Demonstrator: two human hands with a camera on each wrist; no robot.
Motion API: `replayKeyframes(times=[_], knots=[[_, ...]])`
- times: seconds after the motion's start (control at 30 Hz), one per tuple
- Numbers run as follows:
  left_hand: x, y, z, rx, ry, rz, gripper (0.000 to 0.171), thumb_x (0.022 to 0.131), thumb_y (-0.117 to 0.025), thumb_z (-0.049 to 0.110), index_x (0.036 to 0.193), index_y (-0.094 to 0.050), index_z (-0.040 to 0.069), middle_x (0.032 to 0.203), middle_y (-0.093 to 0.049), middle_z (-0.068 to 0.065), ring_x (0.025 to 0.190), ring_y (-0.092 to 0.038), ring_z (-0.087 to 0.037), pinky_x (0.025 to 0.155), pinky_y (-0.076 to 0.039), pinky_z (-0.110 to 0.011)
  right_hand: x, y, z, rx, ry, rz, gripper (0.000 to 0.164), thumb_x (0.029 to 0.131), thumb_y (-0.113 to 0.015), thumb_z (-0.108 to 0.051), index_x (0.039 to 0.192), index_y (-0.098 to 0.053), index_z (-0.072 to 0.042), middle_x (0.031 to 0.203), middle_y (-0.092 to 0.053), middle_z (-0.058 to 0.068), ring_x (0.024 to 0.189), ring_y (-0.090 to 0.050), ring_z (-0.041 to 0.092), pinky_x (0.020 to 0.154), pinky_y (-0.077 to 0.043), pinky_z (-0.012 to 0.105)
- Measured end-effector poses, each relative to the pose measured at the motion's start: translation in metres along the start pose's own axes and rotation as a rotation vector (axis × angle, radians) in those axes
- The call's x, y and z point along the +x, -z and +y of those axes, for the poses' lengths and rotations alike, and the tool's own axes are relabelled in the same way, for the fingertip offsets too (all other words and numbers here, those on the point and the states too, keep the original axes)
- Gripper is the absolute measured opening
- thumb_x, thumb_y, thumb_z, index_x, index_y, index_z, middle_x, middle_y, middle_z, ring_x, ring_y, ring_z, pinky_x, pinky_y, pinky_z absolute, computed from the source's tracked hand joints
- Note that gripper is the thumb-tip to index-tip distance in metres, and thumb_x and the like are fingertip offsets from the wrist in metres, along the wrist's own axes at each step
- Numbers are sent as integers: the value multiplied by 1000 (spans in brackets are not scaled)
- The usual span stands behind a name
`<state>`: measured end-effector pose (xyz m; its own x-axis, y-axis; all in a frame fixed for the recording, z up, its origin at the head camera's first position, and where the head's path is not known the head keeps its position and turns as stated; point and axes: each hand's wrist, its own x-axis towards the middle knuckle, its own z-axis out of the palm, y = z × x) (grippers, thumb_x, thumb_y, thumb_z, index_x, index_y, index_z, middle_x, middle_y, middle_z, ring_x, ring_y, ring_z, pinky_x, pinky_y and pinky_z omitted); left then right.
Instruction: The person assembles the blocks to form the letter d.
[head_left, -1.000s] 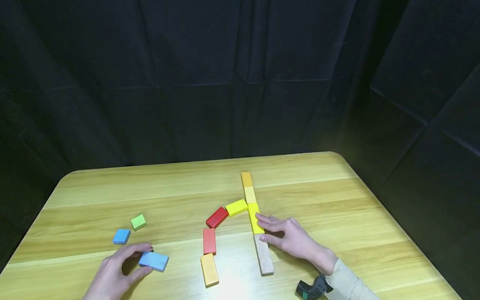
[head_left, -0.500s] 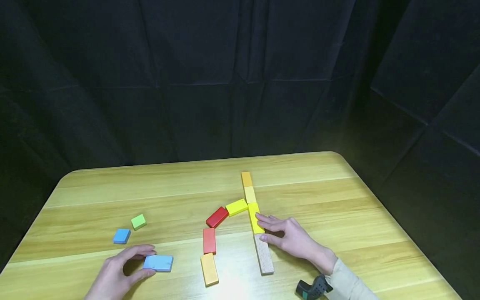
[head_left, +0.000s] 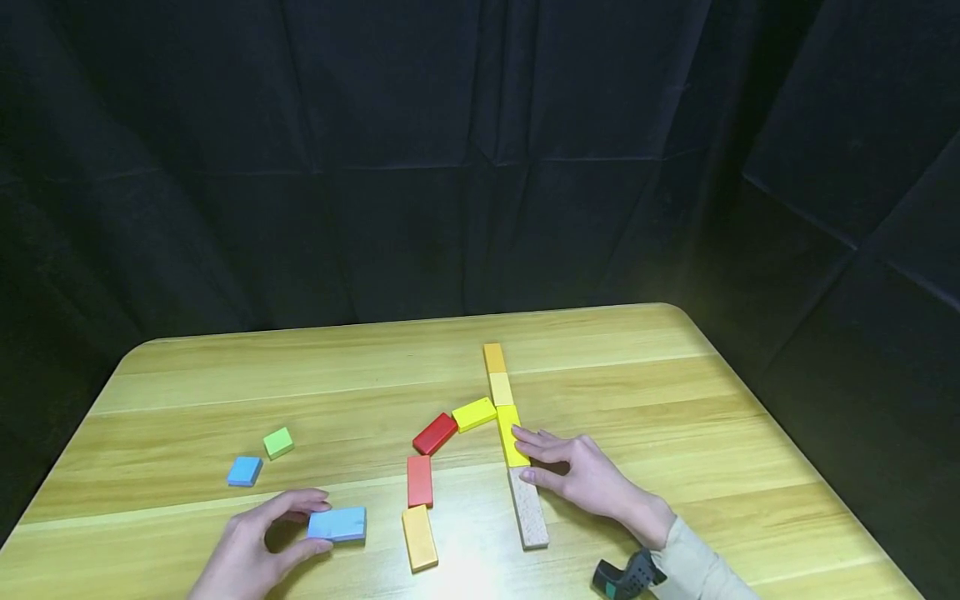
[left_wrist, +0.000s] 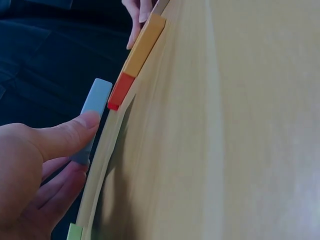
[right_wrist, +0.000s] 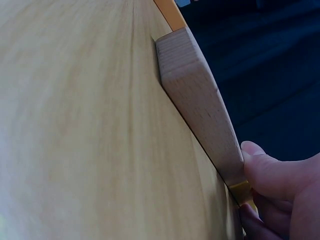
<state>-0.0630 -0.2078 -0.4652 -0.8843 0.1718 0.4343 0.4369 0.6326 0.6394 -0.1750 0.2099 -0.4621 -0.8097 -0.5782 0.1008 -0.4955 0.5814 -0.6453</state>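
Observation:
My left hand (head_left: 258, 542) pinches a blue rectangular block (head_left: 337, 524) between thumb and fingers. In the left wrist view the blue block (left_wrist: 98, 94) appears lifted off the table. To its right lies a curved row: an orange block (head_left: 419, 538), a light red block (head_left: 420, 481), a dark red block (head_left: 435, 433) and a yellow block (head_left: 474, 414). My right hand (head_left: 592, 479) rests with fairly straight fingers on a long yellow block (head_left: 510, 429). Its thumb touches the plain wooden block (right_wrist: 202, 110) beside the joint between the two.
A small blue block (head_left: 245, 471) and a green block (head_left: 279, 442) lie on the left of the wooden table (head_left: 660, 375). A cream block (head_left: 500, 388) and an orange-yellow block (head_left: 494, 357) extend the straight line backward. Dark curtains (head_left: 375, 167) surround the table.
My left hand has carried the blue block rightward toward the curved row, turning it to lie more level across the view. My right hand and the other blocks stay put.

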Motion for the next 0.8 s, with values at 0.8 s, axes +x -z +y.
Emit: replayKeyframes(times=[0.8], knots=[[4,-35,24,-157,-69,-50,44,69,-90,8,108,-71,17,102,-73,13,88,-67,-2,83,-50,-11,2,-1,0,-4,-16,-3,53,93,-66,-47,134,-63,-13,147,-49,-8,140,-42,31,114,-35,55]])
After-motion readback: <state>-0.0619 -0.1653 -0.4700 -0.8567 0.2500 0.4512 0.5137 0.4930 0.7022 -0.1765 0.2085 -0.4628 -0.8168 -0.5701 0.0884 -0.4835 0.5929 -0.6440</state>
